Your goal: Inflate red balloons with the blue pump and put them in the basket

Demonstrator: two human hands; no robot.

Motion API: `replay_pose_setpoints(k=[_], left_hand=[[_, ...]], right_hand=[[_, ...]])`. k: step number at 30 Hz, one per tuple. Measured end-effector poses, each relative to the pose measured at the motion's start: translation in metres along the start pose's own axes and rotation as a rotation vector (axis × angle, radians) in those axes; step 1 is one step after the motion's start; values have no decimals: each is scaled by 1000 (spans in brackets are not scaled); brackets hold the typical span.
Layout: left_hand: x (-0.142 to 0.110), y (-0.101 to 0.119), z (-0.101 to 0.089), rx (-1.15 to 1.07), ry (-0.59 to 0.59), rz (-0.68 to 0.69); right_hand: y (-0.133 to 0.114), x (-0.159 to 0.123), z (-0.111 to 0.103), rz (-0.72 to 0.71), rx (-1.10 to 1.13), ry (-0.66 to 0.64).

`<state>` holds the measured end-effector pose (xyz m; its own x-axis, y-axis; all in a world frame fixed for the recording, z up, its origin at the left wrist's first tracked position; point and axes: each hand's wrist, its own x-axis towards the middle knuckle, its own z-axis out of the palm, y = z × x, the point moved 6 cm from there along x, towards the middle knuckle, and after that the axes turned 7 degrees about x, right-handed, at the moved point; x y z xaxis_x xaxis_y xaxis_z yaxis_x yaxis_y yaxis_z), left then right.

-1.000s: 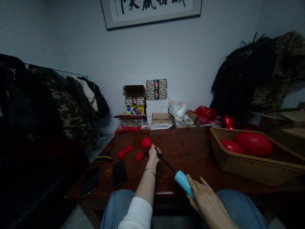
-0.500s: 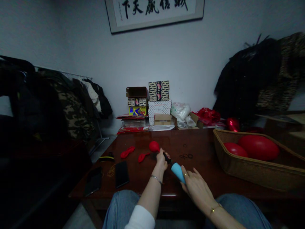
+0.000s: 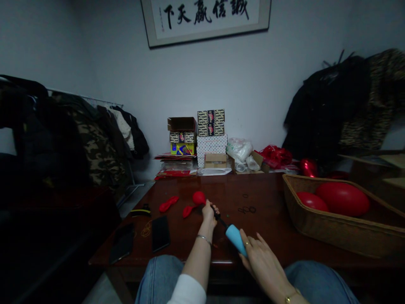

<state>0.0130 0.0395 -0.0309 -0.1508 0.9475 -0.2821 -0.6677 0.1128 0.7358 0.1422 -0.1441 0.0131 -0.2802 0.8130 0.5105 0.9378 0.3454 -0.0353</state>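
Note:
A small, partly inflated red balloon (image 3: pixel 199 198) sits at the tip of a hand balloon pump (image 3: pixel 236 238) with a light blue barrel and a black front end. My left hand (image 3: pixel 209 214) is closed around the balloon's neck and the pump's black nozzle; its fingers hide the join. My right hand (image 3: pixel 261 257) grips the rear of the blue barrel, fingers partly extended along it. A stretch of thin black rod shows between the two hands. Flat on the table, one limp red balloon (image 3: pixel 168 204) lies to the left, and another limp balloon (image 3: pixel 187 211) is just below the inflated one.
On the wooden table (image 3: pixel 265 190) lie black rings (image 3: pixel 248 209), two dark phones, yellow rubber bands (image 3: pixel 146 229) and a black-and-yellow item (image 3: pixel 141 210). A wicker basket (image 3: pixel 335 236) holding inflated red balloons stands right. Stacked boxes (image 3: pixel 211 147) line the back.
My left hand has shifted slightly left with the balloon and nozzle. More of the black rod shows between the nozzle end and the blue barrel. The right hand sits slightly lower in view.

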Motion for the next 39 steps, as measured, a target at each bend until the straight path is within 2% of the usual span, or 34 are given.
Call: replay_pose_setpoints(k=[7,12,16,24,29,34,39], left_hand=[[8,17,-1,-71,-38,-33],[7,19,2,-67,-15,-32],[1,16,6,-37,-13,-2],[-12,-7,17,42,-34,-47],[-7,-6,11,99,-15,-18],[2,2,3,80,-12,-26],[9,18,-2,68,-14,-9]], right_hand=[[14,-39,-16,-111,-2,112],[16,-43,-18,-121,-25,137],[12,-29,-11,-68,-17,99],[-3,25,-2,50,-16,-38],[-8,37,7,74,-26,-63],[-10,23,8,44,-8,-41],[2,-11,0,-32,16,44]])
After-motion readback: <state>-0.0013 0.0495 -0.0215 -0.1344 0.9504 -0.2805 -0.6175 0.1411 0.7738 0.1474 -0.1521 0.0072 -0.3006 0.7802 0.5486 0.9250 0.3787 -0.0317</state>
